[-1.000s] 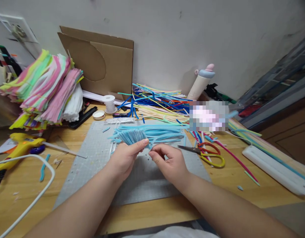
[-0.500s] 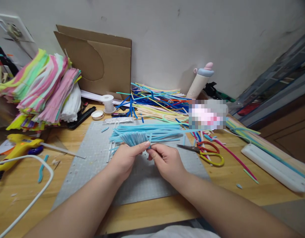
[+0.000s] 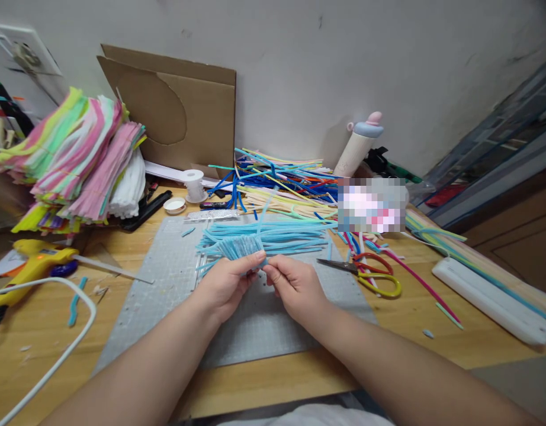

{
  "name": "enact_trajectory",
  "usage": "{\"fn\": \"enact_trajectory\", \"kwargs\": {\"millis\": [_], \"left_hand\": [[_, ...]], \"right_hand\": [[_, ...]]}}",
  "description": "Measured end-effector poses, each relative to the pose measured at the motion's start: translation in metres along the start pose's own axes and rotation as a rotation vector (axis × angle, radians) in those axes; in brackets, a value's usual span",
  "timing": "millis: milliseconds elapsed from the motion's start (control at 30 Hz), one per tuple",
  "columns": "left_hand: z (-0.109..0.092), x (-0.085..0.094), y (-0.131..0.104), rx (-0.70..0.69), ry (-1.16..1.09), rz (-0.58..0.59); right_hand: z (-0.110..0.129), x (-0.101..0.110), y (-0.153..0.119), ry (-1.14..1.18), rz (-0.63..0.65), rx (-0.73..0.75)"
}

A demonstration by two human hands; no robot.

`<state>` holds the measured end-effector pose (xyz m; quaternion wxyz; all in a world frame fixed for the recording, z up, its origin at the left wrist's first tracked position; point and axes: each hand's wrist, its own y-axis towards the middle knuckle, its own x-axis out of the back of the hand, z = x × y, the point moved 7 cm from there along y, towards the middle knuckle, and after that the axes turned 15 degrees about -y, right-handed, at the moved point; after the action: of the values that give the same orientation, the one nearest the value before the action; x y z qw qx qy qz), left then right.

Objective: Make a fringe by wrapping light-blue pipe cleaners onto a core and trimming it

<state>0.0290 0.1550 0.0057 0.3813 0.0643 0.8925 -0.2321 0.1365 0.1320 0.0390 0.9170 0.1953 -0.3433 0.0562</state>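
Observation:
Above the grey cutting mat [image 3: 166,296], my left hand [image 3: 228,284] is closed on a light blue pleated piece [image 3: 240,245] made of pipe cleaners set side by side. The fingertips of my right hand [image 3: 295,287] pinch the right end of that piece, close beside my left thumb. One thin blue stem [image 3: 266,207] sticks up from this end. Loose light blue pipe cleaners [image 3: 295,239] lie on the mat behind both hands. Scissors [image 3: 379,275] with red and yellow handles rest right of my right hand.
A yellow glue gun [image 3: 39,260] and a white cable [image 3: 84,349] are at the left. Colourful pipe cleaner bundles [image 3: 86,154] stand behind them. At the back are cardboard [image 3: 206,118], a spool [image 3: 193,186] and a bottle [image 3: 355,151]. A white bar [image 3: 490,299] lies right.
The thin blue stem that stretched out to the right now stands up and away at the piece's end. My left fingers have shifted slightly under the piece.

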Motion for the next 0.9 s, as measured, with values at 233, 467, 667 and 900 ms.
{"fn": "enact_trajectory", "kwargs": {"millis": [233,467,667,900], "left_hand": [[0.001,0.002,0.001,0.007,-0.020,-0.013],[-0.007,-0.011,-0.006,-0.073,0.253,0.116],[0.003,-0.013,-0.006,-0.004,0.410,0.212],[0.012,-0.015,-0.006,0.152,0.219,0.230]], "right_hand": [[0.001,0.003,-0.001,0.038,-0.032,-0.006],[-0.034,-0.006,0.007,0.531,-0.001,-0.381],[-0.032,-0.011,0.015,0.892,0.190,-0.470],[-0.030,-0.004,0.015,0.915,0.180,-0.456]]}}
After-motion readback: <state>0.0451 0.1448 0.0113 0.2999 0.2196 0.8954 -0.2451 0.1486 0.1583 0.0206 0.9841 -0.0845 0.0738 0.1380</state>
